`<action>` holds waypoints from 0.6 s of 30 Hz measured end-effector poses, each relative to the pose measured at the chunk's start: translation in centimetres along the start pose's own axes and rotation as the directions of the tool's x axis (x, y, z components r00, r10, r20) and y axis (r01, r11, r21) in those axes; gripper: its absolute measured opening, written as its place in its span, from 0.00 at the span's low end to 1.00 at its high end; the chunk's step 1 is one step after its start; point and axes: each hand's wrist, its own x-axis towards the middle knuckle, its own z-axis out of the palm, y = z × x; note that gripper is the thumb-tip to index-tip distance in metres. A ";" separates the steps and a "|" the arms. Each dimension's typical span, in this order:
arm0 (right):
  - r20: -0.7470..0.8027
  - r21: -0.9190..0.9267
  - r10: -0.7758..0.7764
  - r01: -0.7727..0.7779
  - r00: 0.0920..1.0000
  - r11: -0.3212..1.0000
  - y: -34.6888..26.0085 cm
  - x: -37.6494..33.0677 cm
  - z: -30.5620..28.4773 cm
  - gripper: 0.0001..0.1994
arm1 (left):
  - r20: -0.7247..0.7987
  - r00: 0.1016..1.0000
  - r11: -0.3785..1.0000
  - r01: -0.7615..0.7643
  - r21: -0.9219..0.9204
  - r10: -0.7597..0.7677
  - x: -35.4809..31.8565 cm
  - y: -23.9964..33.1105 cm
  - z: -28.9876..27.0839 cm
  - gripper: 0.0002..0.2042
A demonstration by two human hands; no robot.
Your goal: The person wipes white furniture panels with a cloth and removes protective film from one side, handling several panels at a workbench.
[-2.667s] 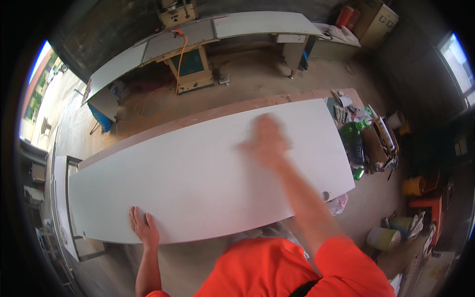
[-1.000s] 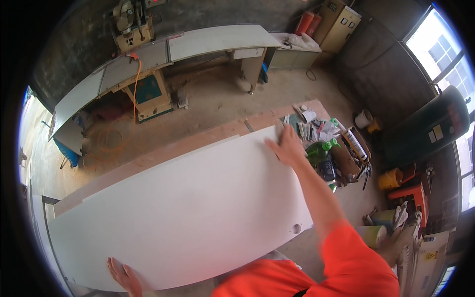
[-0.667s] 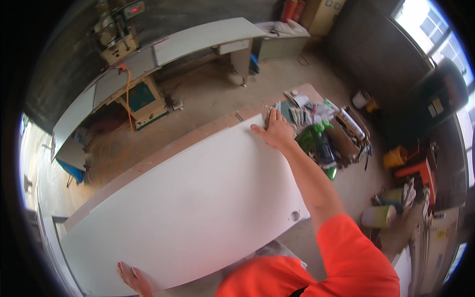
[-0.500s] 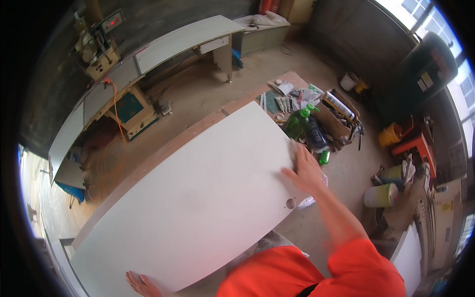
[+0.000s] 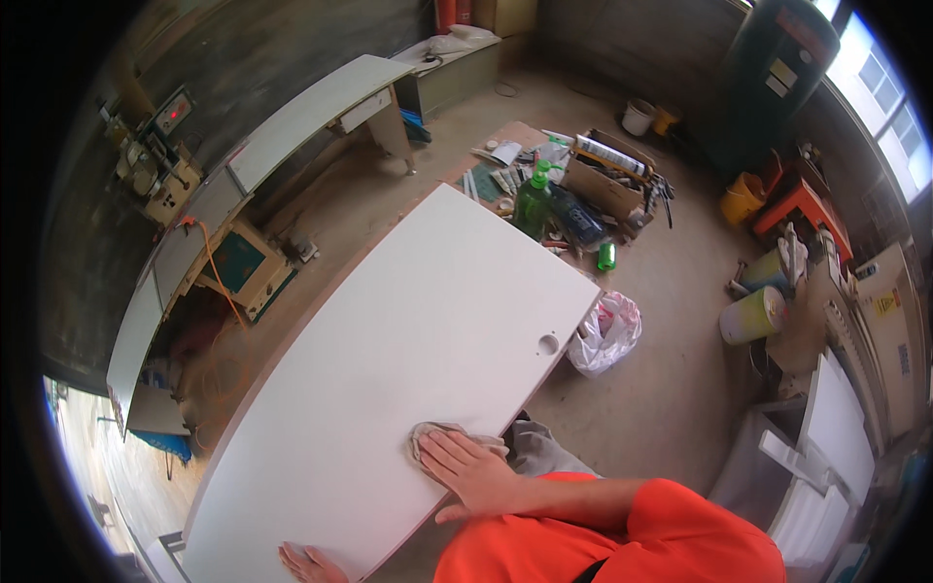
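A large white panel [image 5: 389,330] with a round hole near its right-hand corner lies flat in front of me. My right hand [image 5: 468,474] presses a crumpled beige rag [image 5: 424,449] onto the panel close to its near edge, fingers stretched over the cloth and thumb apart. Toward the panel's near left end, my left hand [image 5: 309,564] rests flat on the white surface with nothing in it. Only its fingers and part of the back of the hand show at the lower border.
Beyond the panel's far end stand a green pump bottle [image 5: 533,202], a dark bottle [image 5: 577,220] and a cardboard box [image 5: 600,189] of tools. A white plastic bag [image 5: 604,335] sits beside the right corner. Along the left wall runs a long workbench [image 5: 311,112]. Tins [image 5: 753,315] stand at right.
My right hand has swept from the panel's far right edge back toward my body, and the rag now shows plainly under it. My left hand stays flat on the panel. The view has shifted.
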 end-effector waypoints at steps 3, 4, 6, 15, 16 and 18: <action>-0.040 -0.146 0.364 -0.366 0.931 0.919 7.8 1.0 -5.8 0.54 | 0.014 1.000 1.000 0.023 0.008 -0.023 -0.7 -0.7 -0.2 0.29; -0.220 -0.219 0.440 -0.484 0.870 0.847 13.2 0.1 -7.8 0.55 | 0.018 0.999 1.000 0.028 0.012 -0.028 -0.6 -0.5 -0.4 0.29; -0.356 -0.234 0.636 -0.724 0.685 0.649 22.0 -1.1 -13.0 0.54 | 0.039 0.999 1.000 0.018 0.013 -0.019 0.0 0.5 -0.3 0.29; -0.471 -0.190 0.614 -0.752 0.633 0.631 19.8 -0.9 -10.6 0.59 | -0.006 1.000 0.999 -0.020 -0.032 0.020 0.5 -0.5 0.1 0.30; -0.480 -0.127 0.658 -0.788 0.581 0.602 21.4 -0.6 -12.0 0.59 | -0.006 0.999 0.999 -0.031 -0.041 0.031 0.8 -0.2 0.1 0.30; -0.455 -0.140 0.706 -0.827 0.542 0.544 21.5 -0.1 -12.9 0.60 | -0.008 0.999 0.998 -0.038 -0.049 0.037 0.8 -0.2 0.0 0.30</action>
